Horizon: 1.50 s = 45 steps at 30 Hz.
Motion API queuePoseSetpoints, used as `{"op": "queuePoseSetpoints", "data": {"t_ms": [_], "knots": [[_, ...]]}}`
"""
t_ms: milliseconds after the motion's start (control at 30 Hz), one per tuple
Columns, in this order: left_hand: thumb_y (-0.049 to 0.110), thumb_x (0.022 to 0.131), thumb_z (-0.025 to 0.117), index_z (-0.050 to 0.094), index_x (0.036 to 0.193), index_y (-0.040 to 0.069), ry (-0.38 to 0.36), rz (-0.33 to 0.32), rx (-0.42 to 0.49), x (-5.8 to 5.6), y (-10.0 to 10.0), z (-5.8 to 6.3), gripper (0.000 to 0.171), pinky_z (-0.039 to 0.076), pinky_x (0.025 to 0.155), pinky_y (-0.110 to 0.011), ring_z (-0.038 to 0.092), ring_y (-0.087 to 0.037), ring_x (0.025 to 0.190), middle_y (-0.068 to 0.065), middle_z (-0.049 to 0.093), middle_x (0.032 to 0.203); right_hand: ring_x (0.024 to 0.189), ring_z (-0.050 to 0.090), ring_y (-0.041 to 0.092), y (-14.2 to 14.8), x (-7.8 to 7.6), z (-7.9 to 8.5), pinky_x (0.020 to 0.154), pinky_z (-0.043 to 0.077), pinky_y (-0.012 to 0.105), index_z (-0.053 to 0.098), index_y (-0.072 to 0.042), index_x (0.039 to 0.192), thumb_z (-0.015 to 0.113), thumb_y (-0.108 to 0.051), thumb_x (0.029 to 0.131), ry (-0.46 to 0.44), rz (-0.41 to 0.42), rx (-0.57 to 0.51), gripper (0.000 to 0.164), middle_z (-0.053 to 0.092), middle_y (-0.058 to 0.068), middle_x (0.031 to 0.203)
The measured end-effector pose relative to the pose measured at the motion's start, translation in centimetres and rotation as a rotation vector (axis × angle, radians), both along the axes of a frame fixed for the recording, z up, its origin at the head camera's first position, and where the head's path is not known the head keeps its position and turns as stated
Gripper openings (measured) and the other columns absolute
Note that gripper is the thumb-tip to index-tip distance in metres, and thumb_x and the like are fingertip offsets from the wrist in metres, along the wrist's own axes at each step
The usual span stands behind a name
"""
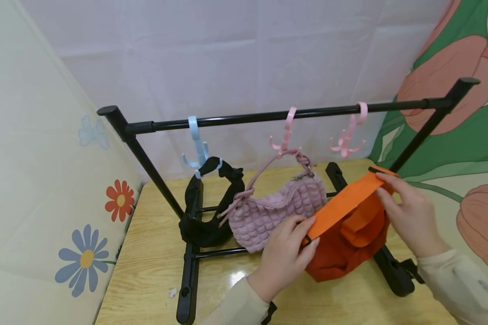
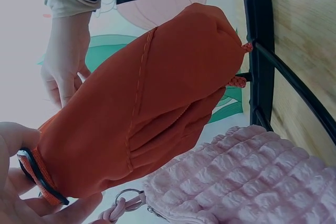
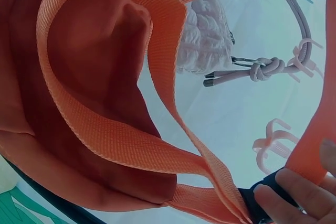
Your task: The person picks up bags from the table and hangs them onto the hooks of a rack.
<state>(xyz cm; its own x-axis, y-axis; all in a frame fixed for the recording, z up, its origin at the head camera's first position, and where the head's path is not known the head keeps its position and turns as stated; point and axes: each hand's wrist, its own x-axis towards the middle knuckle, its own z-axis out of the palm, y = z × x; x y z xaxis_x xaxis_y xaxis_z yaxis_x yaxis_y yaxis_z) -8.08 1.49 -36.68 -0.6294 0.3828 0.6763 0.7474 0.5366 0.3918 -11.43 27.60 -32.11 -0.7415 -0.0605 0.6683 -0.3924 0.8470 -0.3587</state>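
Observation:
An orange-red fabric bag (image 1: 329, 259) hangs in front of the rack from its bright orange strap (image 1: 345, 203). My left hand (image 1: 284, 257) pinches the strap's left end, close to a black buckle (image 2: 39, 177). At the other end, my right hand (image 1: 410, 212) pinches the strap beside a black buckle (image 3: 262, 195). Between the hands the strap slants upward to the right, stretched nearly straight. A looser length of orange webbing (image 3: 121, 140) loops below it. Left of the bag, a puffy pink handbag (image 1: 274, 216) hangs by its handle from a pink hook (image 1: 286, 131).
A black rack bar (image 1: 244, 119) spans the wooden table (image 1: 146, 271). On its left, a blue hook (image 1: 196, 140) carries a black bag (image 1: 207, 230). Another pink hook (image 1: 345, 140), bare, hangs at right above the strap. The rack's black foot (image 1: 394, 275) lies beneath the orange bag.

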Motion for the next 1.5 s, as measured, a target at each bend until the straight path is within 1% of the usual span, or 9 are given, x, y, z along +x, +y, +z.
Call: {"op": "queuePoseSetpoints", "data": {"t_ms": [300, 433, 467, 633, 767, 1000, 1233, 1433, 1500], "knots": [[0.017, 0.090, 0.069, 0.065, 0.122, 0.004, -0.007, 0.005, -0.008, -0.3, 0.0, 0.5, 0.034, 0.050, 0.080, -0.026, 0.060, -0.017, 0.090, -0.007, 0.062, 0.107, 0.054, 0.033, 0.009, 0.1, -0.3, 0.5, 0.050, 0.026, 0.021, 0.065, 0.004, 0.119, 0.067, 0.002, 0.087, 0.004, -0.022, 0.021, 0.032, 0.066, 0.027, 0.094], [0.017, 0.090, 0.069, 0.066, 0.121, 0.004, -0.004, 0.005, -0.005, -0.3, 0.1, 0.7, 0.033, 0.050, 0.080, -0.026, 0.060, -0.017, 0.091, -0.007, 0.062, 0.107, 0.053, 0.029, 0.008, 0.2, -0.3, 0.6, 0.048, 0.025, 0.022, 0.064, 0.004, 0.120, 0.066, 0.002, 0.088, -0.025, -0.038, 0.024, 0.032, 0.065, 0.026, 0.090], [0.017, 0.090, 0.069, 0.066, 0.121, 0.004, -0.004, 0.005, -0.004, -0.4, 0.1, 0.7, 0.033, 0.050, 0.080, -0.026, 0.060, -0.017, 0.091, -0.007, 0.062, 0.107, 0.052, 0.028, 0.007, 0.2, -0.3, 0.7, 0.047, 0.025, 0.023, 0.064, 0.005, 0.120, 0.066, 0.002, 0.089, -0.031, -0.040, 0.027, 0.032, 0.064, 0.024, 0.085], [0.017, 0.090, 0.069, 0.066, 0.121, 0.005, 0.003, 0.005, -0.007, -0.4, 0.1, 0.8, 0.033, 0.050, 0.080, -0.027, 0.060, -0.017, 0.091, -0.007, 0.062, 0.107, 0.052, 0.029, 0.006, 0.3, -0.4, 0.9, 0.047, 0.025, 0.022, 0.064, 0.005, 0.120, 0.066, 0.001, 0.089, -0.024, -0.049, 0.044, 0.031, 0.062, 0.021, 0.077], [0.017, 0.091, 0.068, 0.065, 0.122, 0.005, -0.012, 0.002, -0.010, -0.5, 0.2, 1.0, 0.033, 0.050, 0.081, -0.028, 0.060, -0.018, 0.091, -0.007, 0.062, 0.107, 0.053, 0.032, 0.006, 0.4, -0.5, 1.0, 0.049, 0.026, 0.021, 0.064, 0.006, 0.119, 0.066, 0.002, 0.088, -0.010, -0.049, 0.046, 0.031, 0.064, 0.024, 0.080], [0.018, 0.092, 0.067, 0.064, 0.123, 0.005, -0.029, -0.001, -0.018, -0.6, 0.2, 1.5, 0.034, 0.050, 0.081, -0.028, 0.060, -0.018, 0.092, -0.007, 0.062, 0.108, 0.050, 0.033, 0.006, 0.3, -0.7, 1.6, 0.048, 0.026, 0.021, 0.065, 0.006, 0.118, 0.067, 0.002, 0.087, 0.012, -0.051, 0.050, 0.031, 0.062, 0.021, 0.073], [0.020, 0.092, 0.067, 0.064, 0.123, 0.005, -0.025, -0.007, -0.009, -0.8, 0.3, 1.8, 0.034, 0.049, 0.079, -0.025, 0.059, -0.016, 0.090, -0.006, 0.061, 0.107, 0.049, 0.036, 0.006, 0.4, -0.8, 2.0, 0.049, 0.028, 0.025, 0.064, 0.006, 0.120, 0.065, 0.001, 0.090, -0.034, -0.057, 0.044, 0.031, 0.062, 0.023, 0.076], [0.020, 0.093, 0.066, 0.064, 0.123, 0.005, -0.021, 0.000, -0.015, -0.9, 0.3, 2.0, 0.034, 0.049, 0.080, -0.025, 0.059, -0.016, 0.091, -0.006, 0.062, 0.107, 0.047, 0.033, 0.005, 0.5, -1.0, 2.4, 0.044, 0.026, 0.024, 0.063, 0.006, 0.121, 0.064, -0.001, 0.091, -0.044, -0.059, 0.055, 0.031, 0.058, 0.018, 0.067], [0.019, 0.093, 0.066, 0.064, 0.123, 0.005, -0.020, -0.002, -0.014, -0.9, 0.3, 2.1, 0.034, 0.049, 0.081, -0.026, 0.059, -0.016, 0.091, -0.006, 0.062, 0.107, 0.046, 0.032, 0.004, 0.5, -1.1, 2.5, 0.043, 0.025, 0.023, 0.063, 0.006, 0.122, 0.064, -0.001, 0.092, -0.046, -0.056, 0.054, 0.031, 0.059, 0.019, 0.069]]}}
